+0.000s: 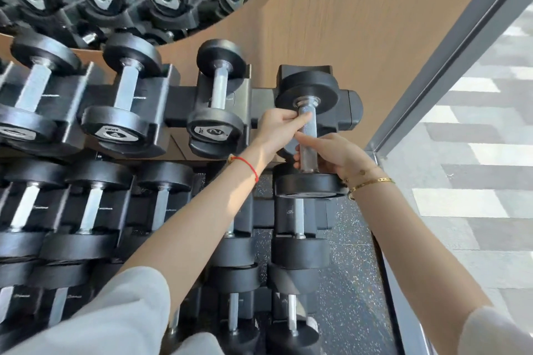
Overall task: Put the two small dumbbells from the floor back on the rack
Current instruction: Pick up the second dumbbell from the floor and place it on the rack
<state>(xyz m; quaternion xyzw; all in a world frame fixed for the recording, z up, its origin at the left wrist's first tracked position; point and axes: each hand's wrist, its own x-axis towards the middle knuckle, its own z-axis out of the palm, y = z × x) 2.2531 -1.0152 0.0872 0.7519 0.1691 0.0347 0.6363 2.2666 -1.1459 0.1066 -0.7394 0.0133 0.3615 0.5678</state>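
Observation:
A small black dumbbell (308,95) with a knurled steel handle hangs over the rightmost cradle (350,108) of the rack's top tier. Both hands hold its handle: my left hand (278,127) grips the upper part from the left, and my right hand (331,154) wraps the lower part just above the near head. Its far head lies against the cradle; the near head sticks out toward me. Another small dumbbell (217,95), marked 2, rests in the cradle just to the left.
The black rack (178,101) holds several larger dumbbells on the top tier and on lower tiers (86,210). A wood wall (360,14) with a mirror stands behind. A grey window frame (438,66) runs close on the right. Speckled rubber floor (352,282) shows below.

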